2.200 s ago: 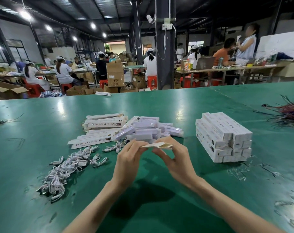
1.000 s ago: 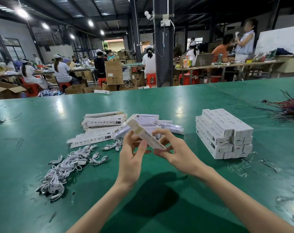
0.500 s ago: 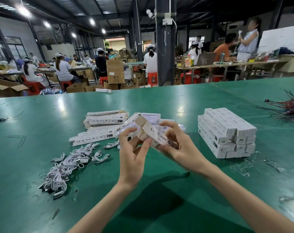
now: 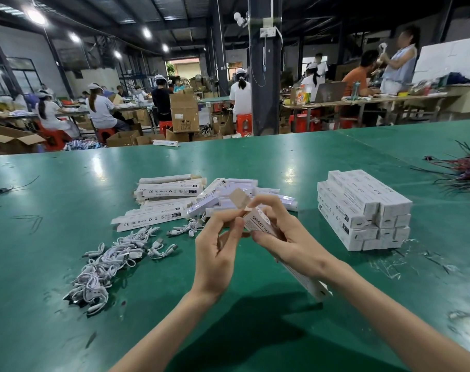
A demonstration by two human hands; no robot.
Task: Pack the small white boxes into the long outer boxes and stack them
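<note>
My right hand (image 4: pixel 287 237) grips a long white outer box (image 4: pixel 303 277) that runs from my fingers back under my wrist, its far end open with a brown flap (image 4: pixel 239 200) standing up. My left hand (image 4: pixel 217 248) pinches at that open end beside the flap. Behind my hands lie flat unfolded outer boxes (image 4: pixel 158 205) and a loose heap of small white boxes (image 4: pixel 244 194). A neat stack of packed long boxes (image 4: pixel 362 208) stands to the right.
A pile of coiled white cables (image 4: pixel 107 267) lies at the left on the green table (image 4: pixel 255 162). A tangle of coloured wires (image 4: pixel 465 170) sits at the far right. Scraps of clear film (image 4: pixel 389 264) lie by the stack. Other workers sit at tables beyond.
The flat blank has been opened into a long box. The box has swung so its length points back under my right wrist, and the end flap now stands up.
</note>
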